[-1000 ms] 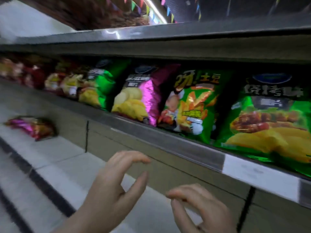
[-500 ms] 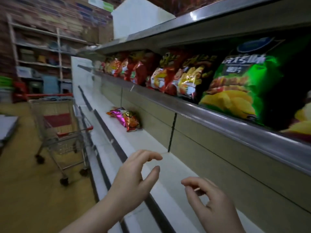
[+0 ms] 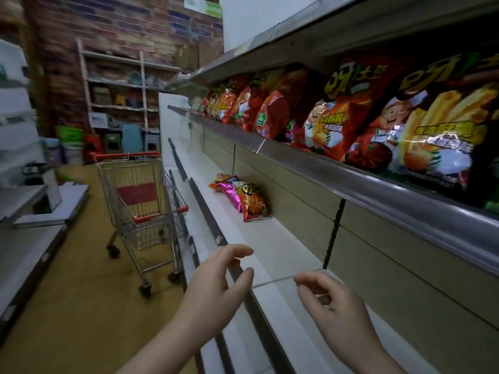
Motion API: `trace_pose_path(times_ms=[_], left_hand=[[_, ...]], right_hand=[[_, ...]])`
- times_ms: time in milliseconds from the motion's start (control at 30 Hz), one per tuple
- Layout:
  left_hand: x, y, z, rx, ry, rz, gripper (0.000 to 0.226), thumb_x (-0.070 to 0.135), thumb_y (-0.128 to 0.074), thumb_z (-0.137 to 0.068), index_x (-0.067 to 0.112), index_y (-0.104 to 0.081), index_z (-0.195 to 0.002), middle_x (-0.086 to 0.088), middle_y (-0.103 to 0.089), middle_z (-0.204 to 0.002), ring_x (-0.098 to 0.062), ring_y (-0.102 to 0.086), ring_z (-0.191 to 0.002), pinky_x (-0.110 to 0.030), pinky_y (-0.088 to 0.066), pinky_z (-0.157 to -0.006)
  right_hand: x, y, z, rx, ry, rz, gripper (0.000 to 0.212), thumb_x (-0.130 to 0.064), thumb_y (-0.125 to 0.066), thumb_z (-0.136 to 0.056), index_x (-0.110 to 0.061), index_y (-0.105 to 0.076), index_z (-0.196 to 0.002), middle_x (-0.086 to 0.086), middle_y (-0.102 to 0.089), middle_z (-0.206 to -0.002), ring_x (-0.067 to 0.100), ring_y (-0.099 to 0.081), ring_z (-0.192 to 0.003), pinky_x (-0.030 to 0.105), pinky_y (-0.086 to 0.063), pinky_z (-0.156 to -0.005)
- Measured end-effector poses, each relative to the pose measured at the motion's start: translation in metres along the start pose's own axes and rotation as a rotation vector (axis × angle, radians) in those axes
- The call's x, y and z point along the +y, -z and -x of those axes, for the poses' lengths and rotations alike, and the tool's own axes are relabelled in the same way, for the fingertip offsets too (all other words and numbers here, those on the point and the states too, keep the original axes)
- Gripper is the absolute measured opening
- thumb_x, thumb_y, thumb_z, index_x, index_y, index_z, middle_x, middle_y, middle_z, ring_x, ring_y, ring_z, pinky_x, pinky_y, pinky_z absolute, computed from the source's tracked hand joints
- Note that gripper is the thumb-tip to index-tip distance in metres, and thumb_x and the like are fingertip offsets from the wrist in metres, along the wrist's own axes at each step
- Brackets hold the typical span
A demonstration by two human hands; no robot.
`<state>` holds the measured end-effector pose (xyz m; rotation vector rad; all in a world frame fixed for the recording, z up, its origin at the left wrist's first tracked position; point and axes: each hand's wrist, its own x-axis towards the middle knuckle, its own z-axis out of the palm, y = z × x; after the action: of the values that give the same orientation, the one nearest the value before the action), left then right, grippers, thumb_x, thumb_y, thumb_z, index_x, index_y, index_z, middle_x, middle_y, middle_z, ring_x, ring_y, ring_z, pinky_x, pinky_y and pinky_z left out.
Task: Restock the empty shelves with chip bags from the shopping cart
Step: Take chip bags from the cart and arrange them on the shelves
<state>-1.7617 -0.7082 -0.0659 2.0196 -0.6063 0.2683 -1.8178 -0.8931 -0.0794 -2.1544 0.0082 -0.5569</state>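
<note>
Two bare hands are held out low over the white lower shelf [image 3: 272,238], the left hand [image 3: 213,290] and the right hand [image 3: 334,311] both empty, fingers loosely curled. A few chip bags [image 3: 243,195] are laid flat farther along that shelf. Red chip bags [image 3: 337,114] are stood in a row on the upper shelf [image 3: 378,184]. A shopping cart [image 3: 143,206] is seen in the aisle, beside the shelving.
</note>
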Motion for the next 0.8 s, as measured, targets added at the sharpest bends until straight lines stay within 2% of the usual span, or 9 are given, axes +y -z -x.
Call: trace_pose_path(times_ms=[100,233,433,600,733,800], left_hand=[[-0.008,0.000,-0.012,0.043,0.048,-0.004,0.023,0.029,-0.057,-0.091,0.047,-0.048,-0.103,0.023,-0.056,-0.102,-0.006,-0.058,-0.091,-0.020,-0.049,-0.082],[-0.025,0.003,-0.035,0.089,0.067,-0.025,0.023,0.025,-0.058,-0.091,0.036,-0.052,-0.110,0.021,-0.055,-0.105,0.003,-0.053,-0.102,-0.021,-0.047,-0.089],[-0.069,0.009,-0.079,0.111,0.110,-0.013,0.025,0.024,-0.056,-0.092,0.031,-0.053,-0.116,0.015,-0.056,-0.110,0.000,-0.053,-0.103,-0.020,-0.047,-0.088],[-0.126,0.023,-0.140,0.040,0.122,0.018,0.026,0.024,-0.054,-0.093,0.027,-0.053,-0.120,0.013,-0.056,-0.111,0.001,-0.052,-0.101,-0.020,-0.046,-0.091],[-0.179,0.050,-0.201,-0.028,0.087,-0.007,0.029,0.026,-0.053,-0.094,0.027,-0.051,-0.123,0.019,-0.053,-0.102,0.004,-0.051,-0.096,-0.019,-0.045,-0.089],[-0.199,0.061,-0.232,-0.066,0.082,-0.018,0.031,0.027,-0.052,-0.095,0.027,-0.050,-0.125,0.018,-0.053,-0.105,0.002,-0.051,-0.097,-0.022,-0.046,-0.090]], right_hand=[[0.008,-0.010,-0.027,-0.039,-0.009,-0.054,0.024,-0.012,-0.062,-0.087,-0.035,-0.064,-0.080,-0.022,-0.068,-0.079,-0.007,-0.059,-0.077,0.003,-0.042,-0.063],[0.011,-0.031,-0.065,-0.063,-0.006,-0.083,0.017,-0.016,-0.059,-0.089,-0.033,-0.062,-0.088,-0.018,-0.065,-0.090,-0.004,-0.059,-0.084,0.002,-0.043,-0.067],[0.020,-0.068,-0.125,-0.072,-0.025,-0.060,0.014,-0.019,-0.058,-0.090,-0.031,-0.063,-0.094,-0.017,-0.064,-0.090,-0.003,-0.058,-0.085,0.005,-0.043,-0.067],[0.036,-0.122,-0.194,-0.019,-0.103,-0.057,0.014,-0.019,-0.057,-0.091,-0.029,-0.062,-0.098,-0.015,-0.064,-0.093,0.002,-0.059,-0.090,0.019,-0.049,-0.080],[0.043,-0.175,-0.256,0.062,-0.194,-0.078,0.013,-0.018,-0.057,-0.091,-0.027,-0.064,-0.098,-0.013,-0.064,-0.093,0.007,-0.060,-0.092,0.026,-0.050,-0.084],[0.044,-0.194,-0.285,0.095,-0.245,-0.083,0.013,-0.018,-0.057,-0.091,-0.029,-0.063,-0.096,-0.011,-0.063,-0.093,0.010,-0.060,-0.093,0.030,-0.051,-0.085]])
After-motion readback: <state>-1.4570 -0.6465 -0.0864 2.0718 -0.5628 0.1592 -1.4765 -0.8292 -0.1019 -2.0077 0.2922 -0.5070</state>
